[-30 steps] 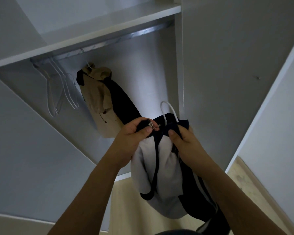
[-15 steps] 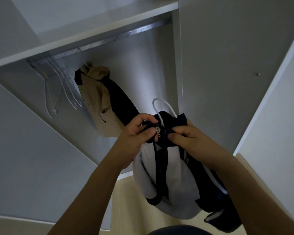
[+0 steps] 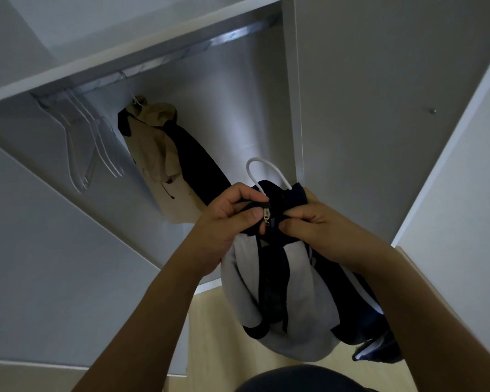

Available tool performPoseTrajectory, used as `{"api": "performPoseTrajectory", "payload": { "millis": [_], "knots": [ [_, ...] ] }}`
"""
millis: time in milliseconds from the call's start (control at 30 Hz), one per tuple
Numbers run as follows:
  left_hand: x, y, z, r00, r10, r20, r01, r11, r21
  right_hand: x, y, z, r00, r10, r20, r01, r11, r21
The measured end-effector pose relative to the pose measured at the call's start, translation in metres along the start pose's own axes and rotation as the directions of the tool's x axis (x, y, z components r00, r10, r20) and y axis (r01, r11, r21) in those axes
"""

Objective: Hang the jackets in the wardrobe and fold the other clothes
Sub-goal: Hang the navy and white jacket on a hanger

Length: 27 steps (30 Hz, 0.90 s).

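Now both hands pinch the navy-grey jacket point(image 3: 277, 284) collar: left hand point(image 3: 227, 219) by the zip pull point(image 3: 266, 215), right hand point(image 3: 314, 222) opposite. Jacket hangs straight down; white hook point(image 3: 262, 172) pokes up, rail point(image 3: 181, 56) high above, w/ room right of tan jacket point(image 3: 159, 157).

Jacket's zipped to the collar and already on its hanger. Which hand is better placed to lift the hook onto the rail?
Probably the right hand. It grips the collar of the navy and grey jacket directly under the white hanger hook, beside the free stretch of rail. The left hand pinches the zipper pull.
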<state>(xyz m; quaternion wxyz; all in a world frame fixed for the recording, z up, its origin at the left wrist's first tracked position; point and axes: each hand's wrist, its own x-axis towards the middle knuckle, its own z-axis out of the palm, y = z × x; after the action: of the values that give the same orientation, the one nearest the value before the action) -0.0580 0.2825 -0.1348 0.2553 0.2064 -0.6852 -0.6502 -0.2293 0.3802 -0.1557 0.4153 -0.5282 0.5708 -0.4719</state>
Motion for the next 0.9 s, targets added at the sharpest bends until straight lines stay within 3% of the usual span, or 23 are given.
{"api": "performPoseTrajectory", "payload": {
  "millis": [333, 533, 600, 667, 767, 800, 900],
  "knots": [
    [-0.001, 0.004, -0.001, 1.0, -0.01, -0.009, 0.01, 0.995, 0.102, 0.01, 0.008, 0.006, 0.998, 0.068, -0.017, -0.065, 0.989, 0.132],
    [0.0, -0.001, -0.002, 0.996, -0.077, -0.04, 0.082, 0.986, 0.146, 0.014, 0.01, 0.014, 0.99, 0.099, -0.105, -0.068, 0.962, 0.263],
    [-0.001, -0.003, -0.002, 0.998, -0.058, -0.029, 0.063, 0.969, 0.24, 0.016, 0.011, 0.016, 0.982, 0.127, -0.14, -0.075, 0.941, 0.329],
    [-0.002, -0.009, 0.0, 0.993, 0.086, -0.082, -0.034, 0.865, 0.501, 0.018, 0.009, 0.013, 0.98, 0.113, -0.166, -0.054, 0.944, 0.327],
    [-0.004, -0.018, 0.001, 0.908, 0.406, -0.102, -0.159, 0.56, 0.813, 0.02, 0.005, 0.009, 0.983, 0.05, -0.175, 0.006, 0.954, 0.3],
    [-0.003, -0.019, 0.002, 0.905, 0.419, -0.074, -0.172, 0.52, 0.837, 0.021, 0.005, 0.009, 0.983, 0.036, -0.18, 0.018, 0.957, 0.289],
    [-0.001, -0.02, 0.004, 0.942, 0.332, -0.046, -0.152, 0.546, 0.824, 0.023, 0.008, 0.01, 0.983, -0.009, -0.182, 0.044, 0.981, 0.189]
  ]
}}
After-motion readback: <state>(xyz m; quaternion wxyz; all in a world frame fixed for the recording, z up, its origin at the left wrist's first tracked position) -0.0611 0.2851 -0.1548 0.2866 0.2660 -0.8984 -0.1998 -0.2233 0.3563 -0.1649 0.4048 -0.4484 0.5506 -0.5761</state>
